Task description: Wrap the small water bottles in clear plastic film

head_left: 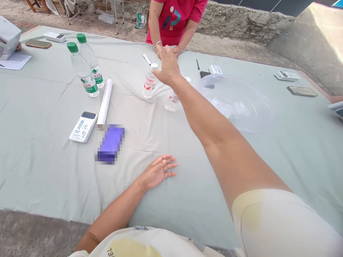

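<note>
My left hand [158,172] rests on its side on the pale green tablecloth [195,207], fingers apart and nothing in them. Far across the table my right hand [168,69] is stretched out, raised, with its thumb out to the left. Its thumb overlaps the white cap of a small clear bottle [149,85]; whether they touch I cannot tell. Under my right wrist stands a second small bottle [172,101], partly hidden by the forearm. Left of my left hand lies a blurred purple item [110,143], near a white power bank [83,127].
Two green-capped water bottles [87,78] and a white paper roll [105,101] stand and lie at left. To the right is a large clear plastic lid or basin [257,103]. Phones [302,91] lie near both sides. A person in a red shirt [178,21] faces me.
</note>
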`<state>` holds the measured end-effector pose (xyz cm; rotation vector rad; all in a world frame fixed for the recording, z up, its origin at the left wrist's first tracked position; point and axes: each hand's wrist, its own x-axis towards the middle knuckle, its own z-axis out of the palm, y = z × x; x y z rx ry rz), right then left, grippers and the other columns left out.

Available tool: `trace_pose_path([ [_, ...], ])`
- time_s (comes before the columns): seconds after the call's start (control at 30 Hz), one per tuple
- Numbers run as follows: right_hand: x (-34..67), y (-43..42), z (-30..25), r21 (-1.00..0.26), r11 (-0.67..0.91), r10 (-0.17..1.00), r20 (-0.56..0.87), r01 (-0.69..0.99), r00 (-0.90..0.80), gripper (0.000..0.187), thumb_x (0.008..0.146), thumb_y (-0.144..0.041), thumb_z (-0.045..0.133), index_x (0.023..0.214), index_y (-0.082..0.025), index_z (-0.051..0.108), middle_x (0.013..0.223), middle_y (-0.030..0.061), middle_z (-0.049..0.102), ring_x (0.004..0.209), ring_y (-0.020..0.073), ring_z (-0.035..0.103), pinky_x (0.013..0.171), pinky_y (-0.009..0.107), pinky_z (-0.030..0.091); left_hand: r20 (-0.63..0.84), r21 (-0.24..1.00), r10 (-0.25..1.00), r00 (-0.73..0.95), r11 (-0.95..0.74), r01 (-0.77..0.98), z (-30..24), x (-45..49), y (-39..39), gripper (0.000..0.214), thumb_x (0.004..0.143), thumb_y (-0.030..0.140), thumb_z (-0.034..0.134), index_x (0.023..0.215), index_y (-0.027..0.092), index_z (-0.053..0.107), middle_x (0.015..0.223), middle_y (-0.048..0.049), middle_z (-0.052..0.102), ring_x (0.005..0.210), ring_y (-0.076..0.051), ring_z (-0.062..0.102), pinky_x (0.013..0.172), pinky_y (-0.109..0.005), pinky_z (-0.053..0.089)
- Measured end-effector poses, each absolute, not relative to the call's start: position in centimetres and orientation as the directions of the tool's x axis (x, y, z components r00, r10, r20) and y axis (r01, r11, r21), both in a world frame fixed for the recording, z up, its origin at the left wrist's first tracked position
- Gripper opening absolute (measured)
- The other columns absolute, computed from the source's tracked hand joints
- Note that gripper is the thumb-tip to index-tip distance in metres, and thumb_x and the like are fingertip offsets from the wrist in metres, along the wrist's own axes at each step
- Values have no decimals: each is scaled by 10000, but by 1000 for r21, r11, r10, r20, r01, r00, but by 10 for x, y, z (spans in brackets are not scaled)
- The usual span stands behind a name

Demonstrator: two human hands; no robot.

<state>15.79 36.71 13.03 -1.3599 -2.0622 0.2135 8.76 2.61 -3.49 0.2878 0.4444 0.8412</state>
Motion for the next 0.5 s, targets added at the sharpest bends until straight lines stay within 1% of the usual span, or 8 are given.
trace_pose_path([
  [0.07,140,370,122,-457,426,894,346,781,-285,639,747,-185,656,1344,-320,474,1393,77,461,1245,330,419,1010,500,383,-259,416,767,587,638,-649,-36,86,26,303,897,339,664,1186,246,658,1425,-120,518,1279,-271,519,986,-432,448],
  [0.1,134,369,119,-450,412,904,313,792,-292,613,746,-149,645,1322,-306,502,1383,83,460,1203,324,455,998,489,392,-257,416,765,590,639,-647,-37,86,26,302,897,335,665,1186,246,658,1425,-121,518,1275,-269,521,986,-431,447],
  [0.17,128,361,113,-446,391,916,273,805,-294,481,758,-124,652,1209,-276,582,1306,89,486,1111,306,506,970,472,403,-252,419,764,594,640,-644,-37,85,26,308,894,334,669,1189,246,656,1428,-124,516,1275,-269,522,988,-433,443],
  [0.23,130,349,110,-468,394,917,259,791,-303,309,761,-142,697,1046,-247,636,1175,76,511,1015,277,531,940,464,412,-258,425,763,593,641,-639,-37,84,26,322,884,341,680,1189,241,655,1426,-130,518,1278,-280,521,996,-446,435],
  [0.3,137,331,110,-505,421,907,247,753,-341,223,738,-164,758,921,-222,645,1053,49,506,913,227,529,910,444,417,-268,433,761,590,642,-632,-35,84,26,332,875,350,690,1184,233,656,1416,-136,529,1281,-292,522,1011,-465,421],
  [0.37,147,308,111,-528,460,887,255,714,-384,210,714,-187,797,858,-210,647,960,24,491,830,178,498,871,405,419,-276,440,758,591,646,-623,-34,84,26,331,869,350,698,1173,225,657,1395,-139,549,1280,-298,525,1028,-482,406],
  [0.5,164,239,118,-527,541,838,267,656,-476,160,705,-261,799,781,-224,663,817,8,473,737,158,449,729,324,401,-270,447,755,597,648,-617,-33,85,26,333,861,343,707,1162,208,660,1324,-147,603,1259,-302,543,1026,-488,407],
])
